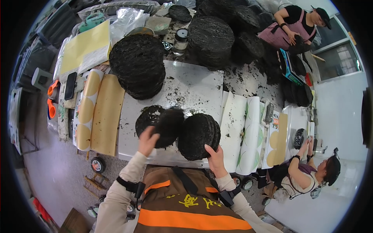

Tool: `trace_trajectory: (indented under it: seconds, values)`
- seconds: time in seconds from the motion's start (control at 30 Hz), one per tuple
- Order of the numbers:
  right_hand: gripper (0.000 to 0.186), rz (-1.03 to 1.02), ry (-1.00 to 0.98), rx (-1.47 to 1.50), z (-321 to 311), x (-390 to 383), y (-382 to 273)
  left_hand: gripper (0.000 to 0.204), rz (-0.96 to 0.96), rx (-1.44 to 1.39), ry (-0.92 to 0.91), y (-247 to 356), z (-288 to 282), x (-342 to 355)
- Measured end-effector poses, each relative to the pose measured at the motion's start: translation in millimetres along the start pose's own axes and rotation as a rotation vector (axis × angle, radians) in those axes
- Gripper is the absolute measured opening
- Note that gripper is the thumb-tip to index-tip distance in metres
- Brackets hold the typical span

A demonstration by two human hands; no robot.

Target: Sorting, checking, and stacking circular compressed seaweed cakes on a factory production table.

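Note:
Black round sheets that look like dried seaweed are in front of me. My right hand (215, 158) grips a small stack of seaweed discs (198, 136) at its lower right edge, thumb on top. My left hand (148, 141), slightly blurred, is closed at the edge of a single seaweed disc (170, 123), which is smeared by motion. Beneath that one lies another seaweed disc (147, 116) with small holes, flat on the pale work board (186, 89). A tall pile of seaweed discs (137, 66) stands just beyond my left hand.
More seaweed piles (211, 40) stand at the back, beside a lidded jar (180, 42). On the left are a label roll (88, 110), a phone (70, 86) and orange-handled scissors (52, 89). Another label roll (249, 136) lies right. Two co-workers, one near a scale (289, 70), work at the right.

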State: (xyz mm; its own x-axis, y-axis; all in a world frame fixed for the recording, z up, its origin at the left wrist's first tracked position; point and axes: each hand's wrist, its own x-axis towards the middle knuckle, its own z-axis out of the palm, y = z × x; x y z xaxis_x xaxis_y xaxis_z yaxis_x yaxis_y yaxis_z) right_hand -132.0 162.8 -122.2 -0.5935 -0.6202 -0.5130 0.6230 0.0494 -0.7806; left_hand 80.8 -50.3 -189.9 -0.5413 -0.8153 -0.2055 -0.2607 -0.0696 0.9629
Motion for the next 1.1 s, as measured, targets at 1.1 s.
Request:
trace_trajectory:
  seconds: [1.1]
  values:
    - [0.048, 0.038, 0.004, 0.026, 11.3, 4.5, 2.4, 0.034, -0.108, -0.315, -0.423, 84.6, 91.2, -22.5]
